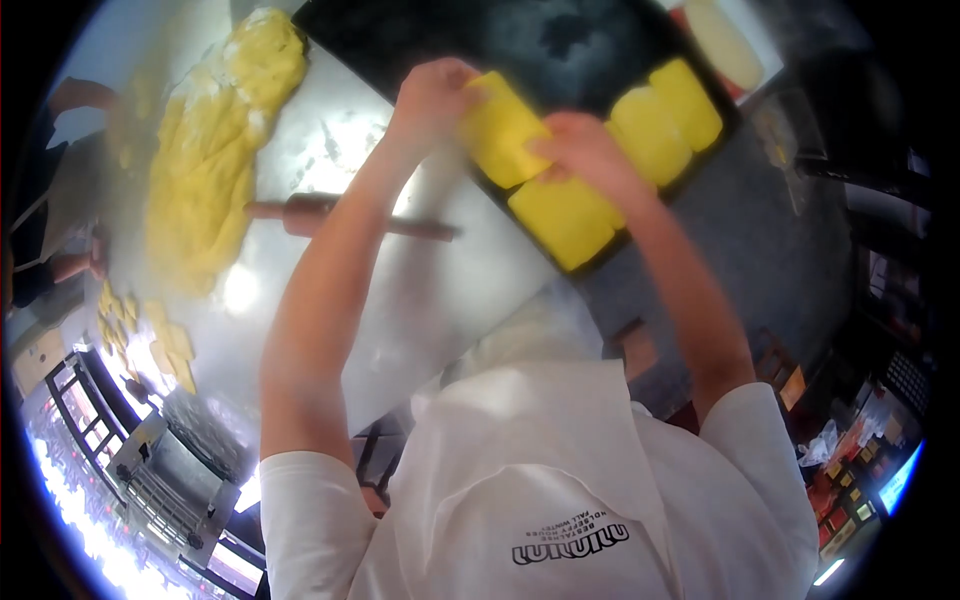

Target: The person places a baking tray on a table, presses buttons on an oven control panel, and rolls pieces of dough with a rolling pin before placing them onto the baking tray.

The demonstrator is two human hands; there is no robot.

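Note:
Between my two hands is a flat yellow dough piece, over the near left part of a black baking tray. My left hand grips its left edge, and my right hand pinches its right edge. Just below it, another dough piece lies along the tray's near edge. More flat yellow pieces lie in a row toward the right corner of the tray. Behind my left forearm, a rolling pin rests on the metal table; the forearm hides part of it.
A large floured yellow dough mass spreads over the metal table at left. Small dough pieces lie nearer its lower left edge. Another person's hand shows at the far left. A white container stands beyond the tray.

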